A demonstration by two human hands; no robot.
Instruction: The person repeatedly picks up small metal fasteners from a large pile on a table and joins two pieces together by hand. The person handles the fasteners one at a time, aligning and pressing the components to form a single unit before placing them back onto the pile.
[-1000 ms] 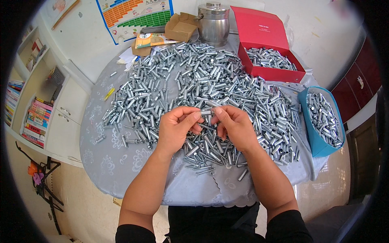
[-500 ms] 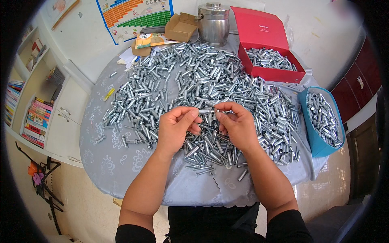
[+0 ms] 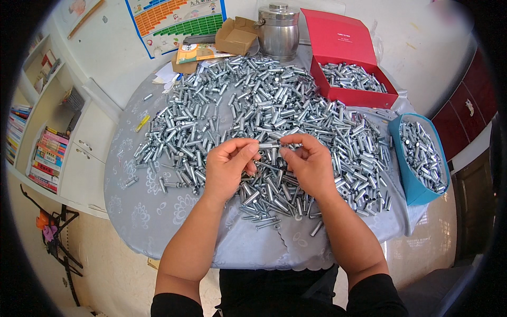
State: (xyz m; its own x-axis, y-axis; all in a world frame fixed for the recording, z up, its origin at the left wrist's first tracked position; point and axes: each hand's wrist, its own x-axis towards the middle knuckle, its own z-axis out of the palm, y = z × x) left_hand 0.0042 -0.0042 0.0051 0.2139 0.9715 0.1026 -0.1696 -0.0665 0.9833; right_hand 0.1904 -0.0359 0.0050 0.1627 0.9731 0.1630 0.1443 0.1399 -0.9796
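Observation:
Over the near part of a heap of loose metal expansion bolts (image 3: 274, 108), my two hands meet at one expansion bolt (image 3: 269, 145) held level between them. My left hand (image 3: 227, 166) pinches its left end between thumb and forefinger. At the other end, the thumb and forefinger of my right hand (image 3: 310, 165) close on it, covering its tip. A thin bolt (image 3: 270, 167) shows just below, between the hands; whether fingers hold it or it lies on the heap, I cannot tell. Each bolt in the heap is silvery, many with a tubular sleeve.
A red box (image 3: 355, 98) with its lid up holds more bolts at the back right. Bolts also fill a blue bin (image 3: 414, 179) at the right edge. Behind stand a steel pot (image 3: 279, 34) and a cardboard box (image 3: 236, 37). A yellow cutter (image 3: 142, 123) lies left.
My right hand's fingers have shifted slightly along the bolt, and its thumb has moved a little. My left hand keeps its pinch in almost the same place.

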